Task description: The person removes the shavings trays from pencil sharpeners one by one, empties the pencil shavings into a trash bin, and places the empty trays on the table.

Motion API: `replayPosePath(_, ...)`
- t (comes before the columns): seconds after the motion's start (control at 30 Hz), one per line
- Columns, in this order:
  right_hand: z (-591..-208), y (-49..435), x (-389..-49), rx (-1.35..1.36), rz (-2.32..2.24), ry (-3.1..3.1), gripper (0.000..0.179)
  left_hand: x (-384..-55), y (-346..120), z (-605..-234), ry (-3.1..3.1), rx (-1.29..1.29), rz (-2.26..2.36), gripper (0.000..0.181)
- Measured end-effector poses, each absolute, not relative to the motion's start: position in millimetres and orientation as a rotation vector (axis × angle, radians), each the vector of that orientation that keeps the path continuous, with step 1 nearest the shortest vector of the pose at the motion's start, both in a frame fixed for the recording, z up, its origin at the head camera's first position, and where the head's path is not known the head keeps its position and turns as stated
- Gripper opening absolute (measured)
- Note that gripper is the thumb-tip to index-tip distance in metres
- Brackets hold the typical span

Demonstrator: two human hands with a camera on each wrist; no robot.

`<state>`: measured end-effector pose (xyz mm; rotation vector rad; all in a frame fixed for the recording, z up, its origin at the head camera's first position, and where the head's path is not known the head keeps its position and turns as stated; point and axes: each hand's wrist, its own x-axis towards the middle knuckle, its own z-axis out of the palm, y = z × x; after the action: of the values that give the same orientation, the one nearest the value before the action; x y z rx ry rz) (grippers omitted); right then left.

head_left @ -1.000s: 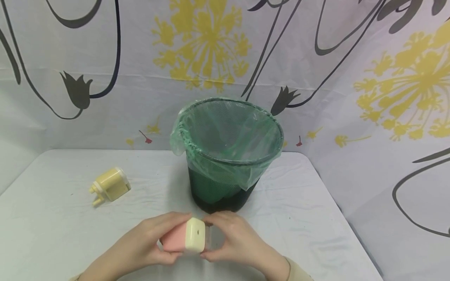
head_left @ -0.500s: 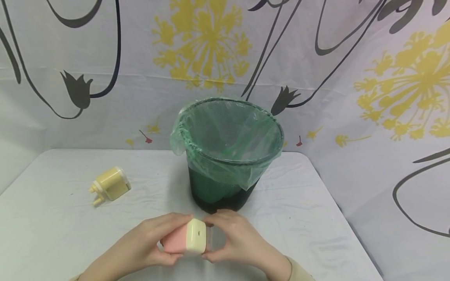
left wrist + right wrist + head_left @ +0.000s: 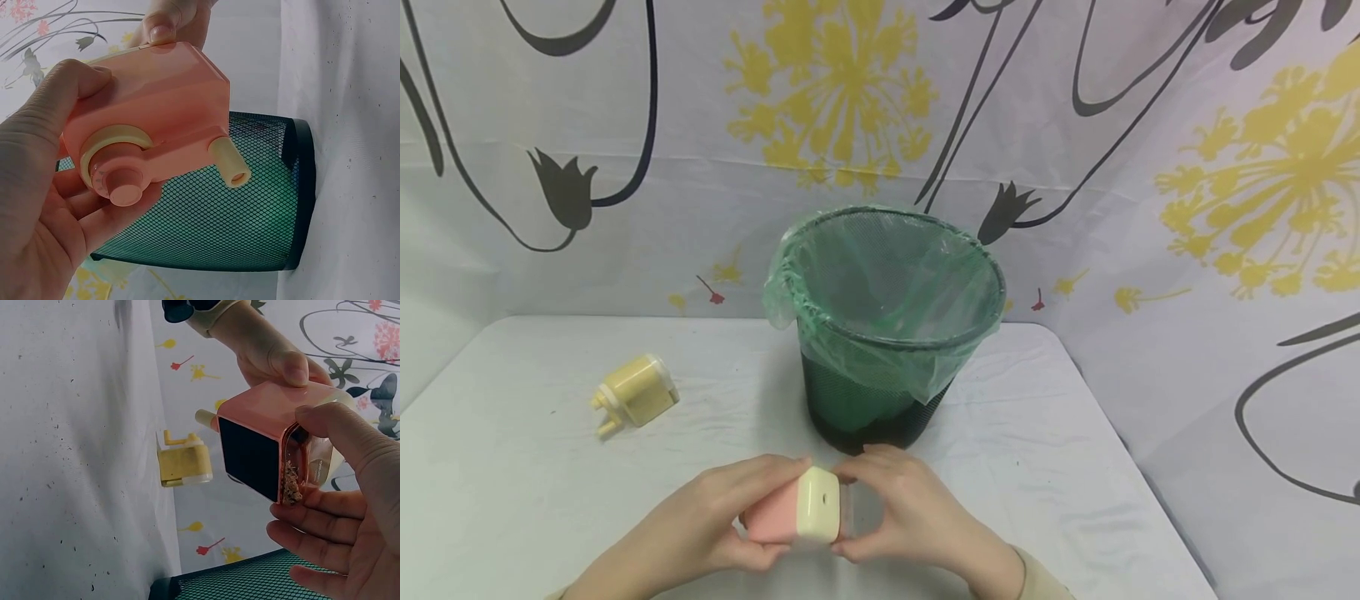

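Observation:
My left hand [image 3: 718, 508] grips a pink and cream crank pencil sharpener [image 3: 775, 510] low in the middle of the head view. Its crank handle [image 3: 230, 164] points away from the left palm in the left wrist view. From the other end, my right hand [image 3: 910, 510] pinches the clear shavings drawer [image 3: 317, 459] between thumb and fingers. The drawer stands partly out of the body, with brown pencil shavings [image 3: 290, 484] showing inside. In the right wrist view the sharpener's black base [image 3: 250, 456] faces the camera.
A black mesh bin [image 3: 850, 400] lined with a green plastic bag [image 3: 917, 367] stands just beyond the hands. A yellow crank sharpener [image 3: 638, 390] lies on the white tabletop [image 3: 512, 483] to the left. Patterned cloth [image 3: 700, 108] hangs behind.
Both hands keep their hold on the sharpener and its drawer almost unmoved. The right hand's upper fingers have risen very slightly.

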<state>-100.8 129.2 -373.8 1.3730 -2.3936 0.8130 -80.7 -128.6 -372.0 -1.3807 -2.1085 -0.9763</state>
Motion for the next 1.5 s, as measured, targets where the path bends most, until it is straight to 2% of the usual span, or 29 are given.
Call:
replayPosePath(0.4, -374, 132, -102, 1.367, 0.809, -2.402, 0.056, -80, -131, -371, -2.129, -1.361, -0.948, 0.072)
replayPosePath(0.63, -365, 146, -107, 1.27, 0.849, -2.378, 0.063, -83, -145, -368, -2.234, -1.236, -0.917, 0.06)
replayPosePath(1.0, -361, 155, -111, 1.285, 0.888, -2.35, 0.062, -86, -147, -366, -2.183, -1.219, -0.863, 0.056)
replayPosePath(1.5, -351, 165, -111, 1.225, 0.999, -2.365, 0.059, -87, -149, -369, -2.277, -1.15, -0.789, 0.072)
